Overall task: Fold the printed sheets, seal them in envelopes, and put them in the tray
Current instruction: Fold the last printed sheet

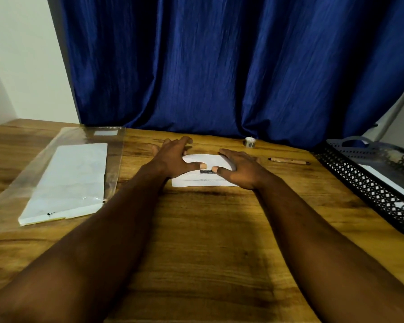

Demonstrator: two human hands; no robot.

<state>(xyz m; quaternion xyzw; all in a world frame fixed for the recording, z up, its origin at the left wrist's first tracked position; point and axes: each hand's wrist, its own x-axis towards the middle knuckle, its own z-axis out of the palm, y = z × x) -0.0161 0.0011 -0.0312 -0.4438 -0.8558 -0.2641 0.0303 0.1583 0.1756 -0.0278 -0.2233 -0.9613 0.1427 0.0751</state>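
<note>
**Both hands pressing a fold flat**

The wooden table [208, 229] lay under the fingers. The mesh tray [359, 180] sat well right of them, the wrapped envelope stack [68, 178] well left. The left hand [174, 159] and right hand [239, 170] were spread, clasping nothing, pressing the folded printed sheet [205, 181] directly beneath. Light, limp paper, I judged: quick to slide or crease, best pinched at its near edge.

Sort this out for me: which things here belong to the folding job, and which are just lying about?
Job: printed sheet, pressed by left hand and right hand; white stack, likely envelopes; mesh tray.
Lying about: pen; small roll, use unclear; clear plastic wrap; blue curtain.
</note>
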